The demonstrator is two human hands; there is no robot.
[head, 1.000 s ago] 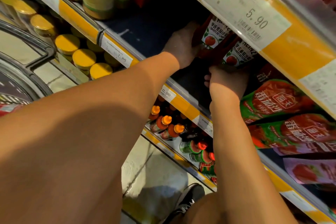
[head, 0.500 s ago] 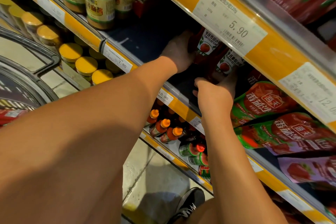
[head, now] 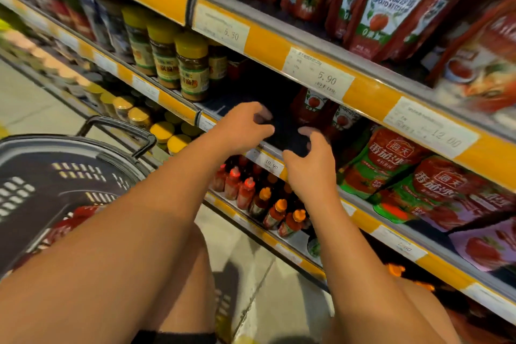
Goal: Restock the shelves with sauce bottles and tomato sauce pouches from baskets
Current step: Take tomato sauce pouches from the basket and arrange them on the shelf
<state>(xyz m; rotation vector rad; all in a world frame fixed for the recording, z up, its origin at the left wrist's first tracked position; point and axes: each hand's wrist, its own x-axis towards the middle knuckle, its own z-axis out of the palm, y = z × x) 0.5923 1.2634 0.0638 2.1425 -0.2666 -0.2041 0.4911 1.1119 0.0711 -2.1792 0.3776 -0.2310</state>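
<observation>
Two small red Heinz tomato sauce pouches [head: 312, 105] stand at the back of the middle shelf, under the 5.90 price tag. My left hand [head: 245, 127] and my right hand [head: 312, 167] hover in front of that shelf's edge, fingers loosely curled, holding nothing. Both hands are clear of the pouches. A dark shopping basket [head: 36, 176] at lower left holds more red pouches [head: 67, 225].
Large Heinz pouches [head: 391, 3] fill the top shelf. Red and green tomato sauce pouches [head: 391, 165] lie to the right of my hands. Yellow-lidded jars [head: 192, 67] stand to the left. Orange- and red-capped sauce bottles [head: 265, 204] line the lower shelf. The shelf rail [head: 371, 93] overhangs the pouches.
Both hands have let go of the small Heinz pouches and drawn back out of the shelf. The camera has pulled back and tilted up, showing the basket and top shelf.
</observation>
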